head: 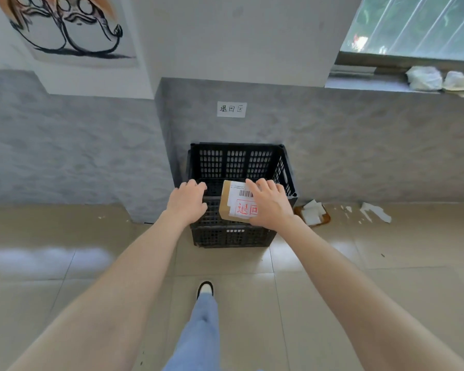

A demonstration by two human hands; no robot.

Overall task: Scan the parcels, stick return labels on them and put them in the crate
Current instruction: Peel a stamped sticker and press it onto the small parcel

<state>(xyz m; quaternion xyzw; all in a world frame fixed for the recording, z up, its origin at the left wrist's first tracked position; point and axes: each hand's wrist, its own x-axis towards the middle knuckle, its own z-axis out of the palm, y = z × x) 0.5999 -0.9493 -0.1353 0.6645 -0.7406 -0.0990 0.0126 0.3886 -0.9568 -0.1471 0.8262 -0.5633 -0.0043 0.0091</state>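
Parcel (225, 207) sat gripped in my right hand (269, 203) over the crate (236, 162); left hand (188, 202) hung loose, empty. Best lowered flat, label (245, 209) up.

The crate (236, 236) is black moulded plastic, matt, its walls pierced with slots. The parcel (225, 207) is brown matt cardboard; the label (243, 208) on it is smooth white paper with red print. The floor (65, 263) is glossy beige tile that mirrors the light. The lower wall (65, 156) has a rough, mottled grey finish, and the sign (231, 109) on it is white paper. The trouser leg (198, 330) is pale blue denim. Torn paper scraps (375, 211) look matt.
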